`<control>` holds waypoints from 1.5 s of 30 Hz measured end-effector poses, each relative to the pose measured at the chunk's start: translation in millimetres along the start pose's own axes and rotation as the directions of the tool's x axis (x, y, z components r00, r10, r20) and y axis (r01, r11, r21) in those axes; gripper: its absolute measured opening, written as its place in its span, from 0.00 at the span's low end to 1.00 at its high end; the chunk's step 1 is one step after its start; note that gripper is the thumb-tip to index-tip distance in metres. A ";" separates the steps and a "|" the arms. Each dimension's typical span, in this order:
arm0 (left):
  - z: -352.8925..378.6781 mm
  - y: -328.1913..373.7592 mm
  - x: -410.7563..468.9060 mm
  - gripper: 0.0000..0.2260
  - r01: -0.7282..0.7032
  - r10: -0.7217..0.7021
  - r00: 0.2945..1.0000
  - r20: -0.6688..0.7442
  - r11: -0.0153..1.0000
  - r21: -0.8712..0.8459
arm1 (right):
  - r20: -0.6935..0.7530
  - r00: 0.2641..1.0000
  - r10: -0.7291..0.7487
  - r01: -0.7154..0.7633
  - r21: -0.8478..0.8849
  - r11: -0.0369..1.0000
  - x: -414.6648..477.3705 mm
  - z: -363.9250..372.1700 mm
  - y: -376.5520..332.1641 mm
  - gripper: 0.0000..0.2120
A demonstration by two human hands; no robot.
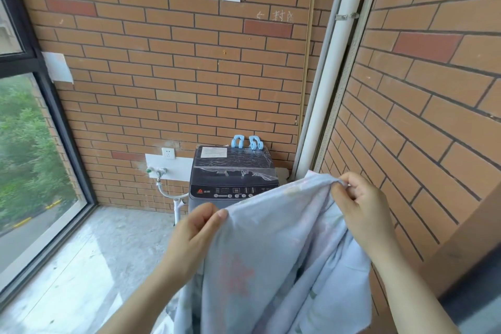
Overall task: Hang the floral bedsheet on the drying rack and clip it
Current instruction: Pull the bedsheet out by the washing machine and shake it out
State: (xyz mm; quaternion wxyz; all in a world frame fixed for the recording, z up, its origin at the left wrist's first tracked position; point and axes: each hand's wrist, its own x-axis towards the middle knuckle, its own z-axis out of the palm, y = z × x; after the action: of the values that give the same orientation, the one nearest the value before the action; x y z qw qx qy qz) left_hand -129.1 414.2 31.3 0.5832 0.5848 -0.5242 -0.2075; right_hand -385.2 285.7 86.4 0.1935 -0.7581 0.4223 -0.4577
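left hand [193, 228] pinches the floral bedsheet [271, 252] edge | sheet held up in front of the washing machine [233, 171], hanging down between both hands | two blue clips [247, 142] on machine's back edge | right hand [357, 203] grips bunched top edge

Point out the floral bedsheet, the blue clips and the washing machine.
floral bedsheet [271, 252]: head view, middle of the hanging cloth.
blue clips [254, 145]: head view, the right clip's base.
washing machine [233, 192]: head view, its control panel.
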 end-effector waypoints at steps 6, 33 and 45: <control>-32.7 42.5 33.7 0.17 -0.153 0.162 0.985 -0.063 0.980 0.128 | 0.197 0.978 0.074 -0.064 -0.059 0.996 -24.1 14.4 26.7 0.16; -10.3 58.7 32.1 0.08 -0.255 0.206 0.959 0.197 0.927 0.273 | 0.574 0.812 -0.103 -0.050 0.244 0.969 -20.4 61.0 -51.4 0.06; 6.6 8.9 7.5 0.21 -0.027 -0.003 0.969 0.248 0.993 0.115 | 0.329 0.928 -0.175 0.113 0.200 0.973 -16.4 57.8 -50.6 0.11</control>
State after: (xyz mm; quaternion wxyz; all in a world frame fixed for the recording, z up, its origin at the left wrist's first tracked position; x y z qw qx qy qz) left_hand -135.2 406.7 40.5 0.4788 0.5845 -0.6079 -0.2440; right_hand -315.8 322.5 82.9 0.2968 -0.8353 0.2823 -0.3667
